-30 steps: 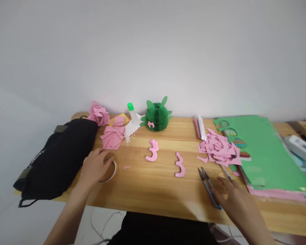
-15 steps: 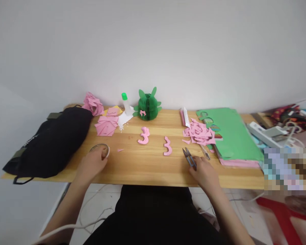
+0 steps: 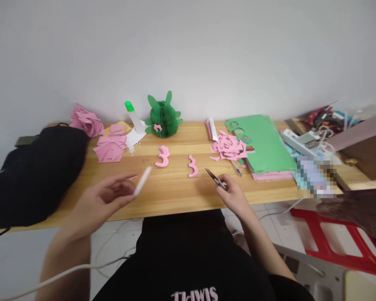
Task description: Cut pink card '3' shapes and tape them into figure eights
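Observation:
My left hand (image 3: 102,198) is lifted above the wooden table (image 3: 175,194) and pinches a roll of white tape (image 3: 142,180), seen edge-on. My right hand (image 3: 233,193) rests near the table's front edge, closed on small thread snips (image 3: 215,179) whose blades point up and left. Two stacks of pink curved paper cut-outs lie just beyond, one stack (image 3: 162,156) at the middle and another stack (image 3: 192,165) to its right. A green honeycomb paper cactus (image 3: 162,117) stands at the back by the wall.
A black bag (image 3: 28,167) fills the table's left end. Pink folded paper (image 3: 109,148), a green-capped glue bottle (image 3: 134,117), a heap of pink scraps (image 3: 228,147) and green paper sheets (image 3: 263,144) lie around. A power strip (image 3: 296,140) and a red stool (image 3: 329,238) are at the right.
My left hand has lifted the tape roll off the table toward me. My right hand has picked up the snips. My view has pulled back and turned right.

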A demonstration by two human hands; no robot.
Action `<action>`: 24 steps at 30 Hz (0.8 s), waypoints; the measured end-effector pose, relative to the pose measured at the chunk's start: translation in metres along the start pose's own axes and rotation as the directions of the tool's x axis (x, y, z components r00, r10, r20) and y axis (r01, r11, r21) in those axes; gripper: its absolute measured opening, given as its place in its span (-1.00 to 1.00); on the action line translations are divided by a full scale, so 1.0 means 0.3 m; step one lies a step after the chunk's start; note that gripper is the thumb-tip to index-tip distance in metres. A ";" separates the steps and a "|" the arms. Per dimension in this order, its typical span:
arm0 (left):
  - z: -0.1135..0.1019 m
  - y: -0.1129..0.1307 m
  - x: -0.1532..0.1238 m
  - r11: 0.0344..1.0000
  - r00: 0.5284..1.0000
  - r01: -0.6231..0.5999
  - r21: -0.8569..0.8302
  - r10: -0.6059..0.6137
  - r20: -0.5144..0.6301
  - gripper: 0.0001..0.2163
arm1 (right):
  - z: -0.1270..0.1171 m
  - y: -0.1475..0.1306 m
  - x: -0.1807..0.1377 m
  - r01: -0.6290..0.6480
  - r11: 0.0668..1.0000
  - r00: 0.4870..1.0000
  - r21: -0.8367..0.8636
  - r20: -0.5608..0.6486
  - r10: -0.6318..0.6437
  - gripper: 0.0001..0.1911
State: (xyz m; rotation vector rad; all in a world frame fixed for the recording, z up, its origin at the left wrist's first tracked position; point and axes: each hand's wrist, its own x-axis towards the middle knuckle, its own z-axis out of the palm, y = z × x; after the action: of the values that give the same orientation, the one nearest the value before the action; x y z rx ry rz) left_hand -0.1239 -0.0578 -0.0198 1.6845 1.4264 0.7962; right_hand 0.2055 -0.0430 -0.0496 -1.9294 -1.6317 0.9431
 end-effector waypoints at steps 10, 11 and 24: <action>0.285 0.193 0.172 0.890 0.959 -0.264 -0.372 0.283 -0.004 -0.58 | 0.037 -0.204 0.007 0.052 0.573 0.988 0.818 0.042 -0.149 -0.61; 0.292 0.198 0.180 0.885 0.958 -0.266 -0.381 0.288 0.001 -0.55 | 0.032 -0.205 0.015 0.046 0.557 0.987 0.829 0.047 -0.152 -0.62; 0.287 0.234 0.254 0.897 0.939 -0.294 -0.330 0.335 0.074 -0.65 | 0.005 -0.209 0.085 0.012 0.542 0.974 0.840 0.111 -0.195 -0.63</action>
State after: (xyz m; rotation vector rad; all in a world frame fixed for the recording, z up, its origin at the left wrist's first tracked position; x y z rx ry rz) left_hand -0.0023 -0.0017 -0.0041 1.6993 0.8905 1.0133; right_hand 0.1640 -0.0053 -0.0115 -1.0613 -1.0107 1.5368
